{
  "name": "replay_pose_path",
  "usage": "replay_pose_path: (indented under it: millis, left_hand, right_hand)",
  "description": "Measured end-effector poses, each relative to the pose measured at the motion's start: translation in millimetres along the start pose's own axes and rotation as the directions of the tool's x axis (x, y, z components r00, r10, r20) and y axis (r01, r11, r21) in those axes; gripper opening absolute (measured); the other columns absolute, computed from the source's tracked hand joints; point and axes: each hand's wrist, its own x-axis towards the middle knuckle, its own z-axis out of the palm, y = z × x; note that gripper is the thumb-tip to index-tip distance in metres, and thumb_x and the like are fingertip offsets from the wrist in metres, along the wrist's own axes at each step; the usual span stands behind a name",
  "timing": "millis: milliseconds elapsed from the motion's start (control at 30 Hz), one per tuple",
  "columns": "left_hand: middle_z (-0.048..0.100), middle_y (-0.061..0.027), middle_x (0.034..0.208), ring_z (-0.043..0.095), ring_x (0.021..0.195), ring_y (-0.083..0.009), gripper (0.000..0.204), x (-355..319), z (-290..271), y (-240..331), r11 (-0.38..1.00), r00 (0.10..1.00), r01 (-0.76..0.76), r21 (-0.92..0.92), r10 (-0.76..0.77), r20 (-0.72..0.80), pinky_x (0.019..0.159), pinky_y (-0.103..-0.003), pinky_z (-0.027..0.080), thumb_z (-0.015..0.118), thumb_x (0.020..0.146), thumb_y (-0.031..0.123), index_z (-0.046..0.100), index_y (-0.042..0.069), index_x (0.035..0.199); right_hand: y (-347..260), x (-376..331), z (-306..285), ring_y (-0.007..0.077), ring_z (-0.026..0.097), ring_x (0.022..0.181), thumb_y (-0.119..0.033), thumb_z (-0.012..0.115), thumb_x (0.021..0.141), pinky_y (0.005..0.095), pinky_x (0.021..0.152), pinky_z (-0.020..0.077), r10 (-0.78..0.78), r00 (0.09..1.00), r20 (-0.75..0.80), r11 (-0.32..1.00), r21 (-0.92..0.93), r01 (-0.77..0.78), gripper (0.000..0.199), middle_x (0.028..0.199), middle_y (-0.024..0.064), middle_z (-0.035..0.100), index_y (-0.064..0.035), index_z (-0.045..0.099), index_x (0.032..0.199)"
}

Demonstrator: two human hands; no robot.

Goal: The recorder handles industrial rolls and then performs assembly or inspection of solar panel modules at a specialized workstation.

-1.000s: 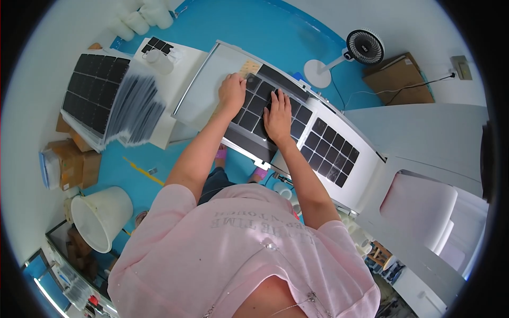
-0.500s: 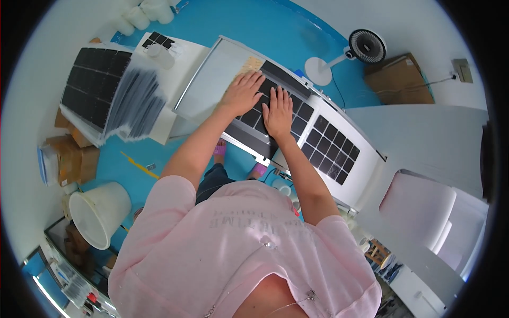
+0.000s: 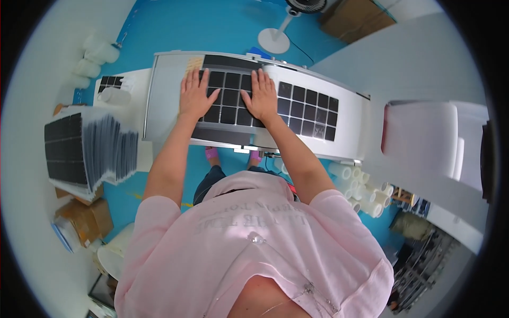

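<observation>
Since a moment ago, now centred over table point(image 3: 169, 95); left hand point(image 3: 195, 95) and right hand point(image 3: 261, 96) spread flat, pinning dark cell panel point(image 3: 233, 98) for alignment.

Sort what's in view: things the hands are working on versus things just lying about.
In hand:
left hand and right hand, both flat on the dark panel
white bench under it
second panel alongside

Lying about:
panel stack
fan
cardboard boxes
white rolls

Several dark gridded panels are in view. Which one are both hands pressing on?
The dark gridded panel on the white machine bed, under the left hand and right hand. The neighbouring panel and stacked panels lie untouched.
</observation>
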Motion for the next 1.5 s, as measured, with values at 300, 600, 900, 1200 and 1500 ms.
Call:
replay_pose_path:
  millis: [300, 600, 900, 1200, 1500]
  left_hand:
    - [0.032, -0.0175, 0.153, 0.028, 0.141, -0.0344, 0.070, -4.6, 13.0, -5.7, 0.999, 0.999, -0.033, 0.001, 0.033, -0.043, 0.115, -0.048, 0.022, 0.054, 0.093, 0.049, 0.033, 0.013, 0.150]
    - [0.035, -0.0184, 0.150, 0.032, 0.138, -0.0363, 0.071, -1.8, 11.8, -2.7, 0.994, 0.991, -0.101, 0.037, 0.104, -0.080, 0.112, -0.050, 0.026, 0.057, 0.092, 0.048, 0.036, 0.011, 0.149]
    - [0.036, -0.0190, 0.150, 0.029, 0.141, -0.0379, 0.069, 11.2, -9.9, 77.3, 0.987, 0.988, -0.133, 0.091, 0.140, -0.067, 0.111, -0.056, 0.023, 0.056, 0.091, 0.045, 0.040, 0.001, 0.142]
    - [0.037, -0.0212, 0.148, 0.034, 0.139, -0.0356, 0.050, 30.3, 40.5, 219.3, 0.796, 0.985, -0.145, -0.588, 0.171, -0.012, 0.116, -0.044, 0.025, 0.043, 0.096, 0.015, 0.037, -0.003, 0.142]
    - [0.034, -0.0192, 0.152, 0.030, 0.142, -0.0324, 0.075, 26.1, 40.8, 226.4, 0.923, 0.945, -0.314, -0.222, 0.327, 0.021, 0.115, -0.044, 0.025, 0.053, 0.093, 0.047, 0.033, -0.002, 0.146]
  right_hand:
    - [45.0, -54.6, -39.5, 0.0377, 0.025, 0.144, -0.046, 0.049, 0.095, 0.0451, 0.118, 0.0189, -0.294, 0.943, 0.156, 0.951, 0.146, 0.273, 0.073, 0.154, 0.0217, 0.029, 0.0021, 0.030, 0.147]
    - [67.7, -33.9, -34.8, 0.0340, 0.024, 0.145, -0.054, 0.042, 0.096, 0.0433, 0.119, 0.0174, -0.054, 0.989, 0.135, 0.998, 0.033, 0.050, 0.078, 0.155, 0.0199, 0.028, 0.0017, 0.027, 0.149]
    - [88.3, -26.9, -31.9, 0.0397, 0.041, 0.133, -0.024, 0.039, 0.101, 0.0431, 0.111, 0.0317, 0.124, 0.992, -0.029, 0.750, 0.657, -0.075, 0.051, 0.142, 0.0243, 0.045, 0.0026, 0.036, 0.144]
    - [100.1, -28.0, -23.5, 0.0345, 0.038, 0.137, -0.017, 0.047, 0.092, 0.0431, 0.115, 0.0265, 0.082, 0.989, -0.127, 0.959, 0.279, -0.044, 0.053, 0.145, 0.0199, 0.043, 0.0022, 0.040, 0.141]
    - [168.8, -53.0, -64.4, 0.0354, 0.033, 0.141, -0.045, 0.056, 0.089, 0.0457, 0.116, 0.0227, -0.030, 0.999, 0.024, 0.988, 0.155, 0.026, 0.075, 0.151, 0.0195, 0.037, 0.0007, 0.035, 0.145]
